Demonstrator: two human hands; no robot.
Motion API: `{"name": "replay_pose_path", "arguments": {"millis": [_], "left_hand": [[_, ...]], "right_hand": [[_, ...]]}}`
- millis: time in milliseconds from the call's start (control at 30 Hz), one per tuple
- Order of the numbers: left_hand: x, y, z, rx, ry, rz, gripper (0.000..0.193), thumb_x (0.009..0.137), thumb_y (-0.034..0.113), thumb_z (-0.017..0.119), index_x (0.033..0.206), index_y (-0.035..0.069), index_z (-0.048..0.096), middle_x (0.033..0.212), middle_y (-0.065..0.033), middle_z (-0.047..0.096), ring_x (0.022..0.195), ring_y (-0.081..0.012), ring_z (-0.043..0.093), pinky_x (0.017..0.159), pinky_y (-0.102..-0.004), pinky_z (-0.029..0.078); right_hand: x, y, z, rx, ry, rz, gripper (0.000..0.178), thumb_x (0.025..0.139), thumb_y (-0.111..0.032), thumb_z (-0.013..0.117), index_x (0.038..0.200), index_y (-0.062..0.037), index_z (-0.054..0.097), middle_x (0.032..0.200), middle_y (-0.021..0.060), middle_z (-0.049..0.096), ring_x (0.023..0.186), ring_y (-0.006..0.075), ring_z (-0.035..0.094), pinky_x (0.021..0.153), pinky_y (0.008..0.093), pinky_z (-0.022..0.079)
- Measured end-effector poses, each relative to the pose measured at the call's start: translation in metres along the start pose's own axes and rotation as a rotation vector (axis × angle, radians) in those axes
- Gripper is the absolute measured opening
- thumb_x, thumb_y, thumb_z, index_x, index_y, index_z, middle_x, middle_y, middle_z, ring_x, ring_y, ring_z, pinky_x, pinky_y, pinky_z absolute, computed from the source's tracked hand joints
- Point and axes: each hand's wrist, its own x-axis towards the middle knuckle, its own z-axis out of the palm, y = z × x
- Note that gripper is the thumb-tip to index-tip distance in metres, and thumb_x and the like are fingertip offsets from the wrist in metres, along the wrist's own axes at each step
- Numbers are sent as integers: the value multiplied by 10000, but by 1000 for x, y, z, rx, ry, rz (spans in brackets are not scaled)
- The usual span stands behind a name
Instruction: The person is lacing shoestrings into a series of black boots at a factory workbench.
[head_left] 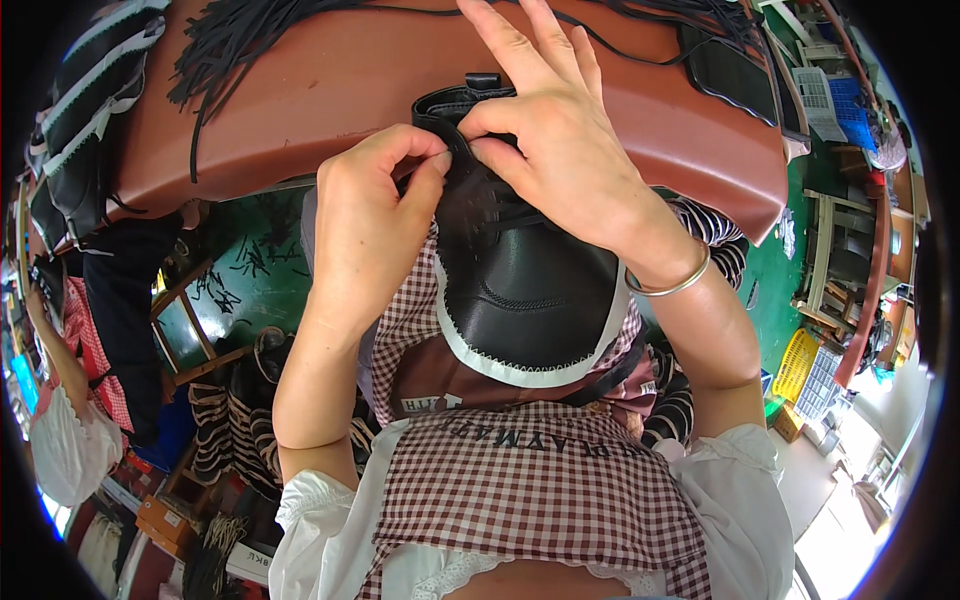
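A black leather shoe upper [525,290] with a pale zigzag-stitched edge lies over my lap, its collar resting against the table's near edge. At its eyelet opening, my left hand [375,205] pinches the black edge between thumb and index finger. Just across from it, my right hand [565,140] brings thumb and index finger together at the same opening, the other fingers raised and spread. What the right fingertips hold is too small and dark to make out. Black lacing [505,220] crosses the front of the upper, partly under the right hand.
The brown padded table [300,90] carries a bundle of black laces [250,45] and a dark flat phone-like object [728,72]. More black uppers [85,130] are stacked at far left. Another person's arm [60,340] shows at left. Crates [797,365] stand at right.
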Motion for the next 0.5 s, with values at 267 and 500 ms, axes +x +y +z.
{"name": "replay_pose_path", "arguments": {"millis": [267, 500], "left_hand": [[4, 1, -1, 131, -34, 36, 71, 816, -5, 625, 877, -38, 642, 735, -146, 660, 632, -194, 643, 606, -290, 487], [4, -5, -4, -40, -90, -92, 65, 799, -5, 654, 861, -13, 634, 707, -60, 646, 620, -114, 603, 588, -262, 470]], "right_hand": [[11, 32, 32, -259, 531, -548, 89, 747, -95, 675, 723, -10, 659, 1529, 201, 234, 1425, 458, 92, 1074, 671, 147], [-7, 3, -34, 278, 32, 13, 81, 719, -88, 673, 703, -28, 621, 1479, 193, 335, 1390, 430, 211, 1087, 586, 219]]}}
